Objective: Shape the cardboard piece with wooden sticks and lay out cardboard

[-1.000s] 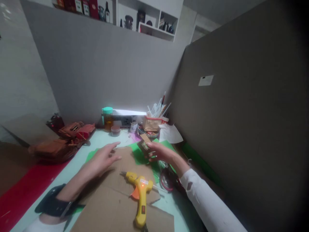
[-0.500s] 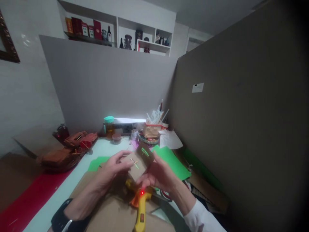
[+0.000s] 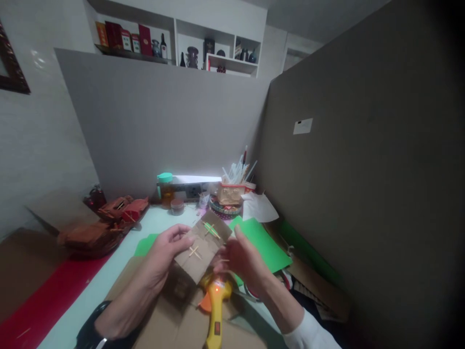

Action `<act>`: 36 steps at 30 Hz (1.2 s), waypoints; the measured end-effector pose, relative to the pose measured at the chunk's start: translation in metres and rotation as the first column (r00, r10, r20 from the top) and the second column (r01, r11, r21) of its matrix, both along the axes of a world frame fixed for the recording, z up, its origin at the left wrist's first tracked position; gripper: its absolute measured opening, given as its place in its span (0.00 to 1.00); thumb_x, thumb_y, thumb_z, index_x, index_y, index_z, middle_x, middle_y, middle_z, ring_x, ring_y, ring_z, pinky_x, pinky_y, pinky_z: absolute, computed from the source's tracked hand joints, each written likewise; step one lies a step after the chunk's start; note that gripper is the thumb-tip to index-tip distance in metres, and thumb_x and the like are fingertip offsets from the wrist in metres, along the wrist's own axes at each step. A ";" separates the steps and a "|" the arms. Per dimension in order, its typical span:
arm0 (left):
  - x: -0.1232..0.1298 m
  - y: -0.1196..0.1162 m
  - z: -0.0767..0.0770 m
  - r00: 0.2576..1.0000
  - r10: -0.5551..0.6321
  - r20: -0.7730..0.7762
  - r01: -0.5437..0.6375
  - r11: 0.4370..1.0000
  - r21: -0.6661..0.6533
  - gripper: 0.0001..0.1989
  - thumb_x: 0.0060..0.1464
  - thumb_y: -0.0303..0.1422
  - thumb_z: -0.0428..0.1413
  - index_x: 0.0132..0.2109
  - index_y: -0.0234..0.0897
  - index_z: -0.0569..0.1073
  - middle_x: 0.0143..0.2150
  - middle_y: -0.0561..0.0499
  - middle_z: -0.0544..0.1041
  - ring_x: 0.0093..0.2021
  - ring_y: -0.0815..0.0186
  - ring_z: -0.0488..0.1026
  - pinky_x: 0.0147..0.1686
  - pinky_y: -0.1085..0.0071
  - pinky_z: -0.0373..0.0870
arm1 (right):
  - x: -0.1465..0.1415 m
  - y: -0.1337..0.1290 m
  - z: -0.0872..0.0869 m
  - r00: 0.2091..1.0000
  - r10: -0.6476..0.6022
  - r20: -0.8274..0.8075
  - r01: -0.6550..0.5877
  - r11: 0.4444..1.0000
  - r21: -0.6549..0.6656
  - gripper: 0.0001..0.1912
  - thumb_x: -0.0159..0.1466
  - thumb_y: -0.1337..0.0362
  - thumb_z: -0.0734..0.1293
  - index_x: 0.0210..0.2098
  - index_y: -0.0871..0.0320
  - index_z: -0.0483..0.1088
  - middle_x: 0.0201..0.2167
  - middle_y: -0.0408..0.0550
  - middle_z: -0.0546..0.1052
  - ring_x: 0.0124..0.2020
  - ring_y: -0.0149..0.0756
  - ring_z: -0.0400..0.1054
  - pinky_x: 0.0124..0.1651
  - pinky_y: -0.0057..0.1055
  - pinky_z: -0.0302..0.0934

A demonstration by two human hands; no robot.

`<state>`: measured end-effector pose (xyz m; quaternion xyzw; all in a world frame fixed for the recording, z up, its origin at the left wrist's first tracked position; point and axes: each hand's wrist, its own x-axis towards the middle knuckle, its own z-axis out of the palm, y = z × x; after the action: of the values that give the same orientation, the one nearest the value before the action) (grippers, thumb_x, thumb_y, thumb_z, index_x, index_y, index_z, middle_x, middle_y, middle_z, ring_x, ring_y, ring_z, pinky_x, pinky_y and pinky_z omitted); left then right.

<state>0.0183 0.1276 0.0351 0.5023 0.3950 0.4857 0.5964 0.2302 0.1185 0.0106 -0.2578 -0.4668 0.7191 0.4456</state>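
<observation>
My left hand (image 3: 165, 252) is gripping the cardboard piece (image 3: 199, 245); my right hand (image 3: 243, 257) is curving half-open by its edge.

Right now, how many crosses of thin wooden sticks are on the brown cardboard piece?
2 on the brown cardboard piece: lower cross near the left hand, upper cross on the darker far half. The underside is hidden.

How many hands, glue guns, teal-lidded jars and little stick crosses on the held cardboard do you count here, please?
Hands: 2 (left hand, right hand)
Glue gun: 1
Teal-lidded jar: 1
Stick crosses on the held cardboard: 2 (nearer cross, farther cross)
Total: 6
</observation>
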 end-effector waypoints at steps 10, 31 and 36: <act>0.008 -0.005 0.007 0.998 0.006 -0.067 0.000 0.995 0.098 0.18 0.55 0.38 0.66 0.47 0.35 0.71 0.41 0.48 0.74 0.40 0.58 0.72 0.41 0.63 0.68 | -0.006 -0.008 0.006 0.884 -0.425 0.195 0.341 0.871 0.353 0.10 0.68 0.59 0.69 0.41 0.61 0.73 0.33 0.42 0.75 0.30 0.29 0.70 0.32 0.28 0.68; 0.000 -0.013 0.030 0.977 -0.065 -0.201 0.082 0.993 0.081 0.22 0.58 0.45 0.64 0.53 0.37 0.70 0.47 0.46 0.75 0.44 0.57 0.73 0.42 0.63 0.69 | -0.003 -0.024 0.028 0.884 -0.395 0.250 0.230 0.833 0.503 0.17 0.70 0.53 0.67 0.32 0.61 0.70 0.25 0.38 0.70 0.25 0.27 0.66 0.29 0.27 0.63; 0.002 -0.020 0.032 0.960 0.005 -0.280 0.033 0.991 0.131 0.19 0.58 0.47 0.62 0.43 0.35 0.73 0.38 0.49 0.75 0.35 0.61 0.72 0.33 0.67 0.67 | -0.007 -0.034 0.033 0.870 -0.416 0.265 0.228 0.815 0.532 0.16 0.70 0.53 0.67 0.34 0.61 0.71 0.27 0.39 0.72 0.27 0.28 0.68 0.32 0.29 0.65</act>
<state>0.0198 0.1079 0.0674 0.6077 0.4382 0.4311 0.5029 0.2237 0.0849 0.0437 -0.3448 -0.6552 0.4297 0.5169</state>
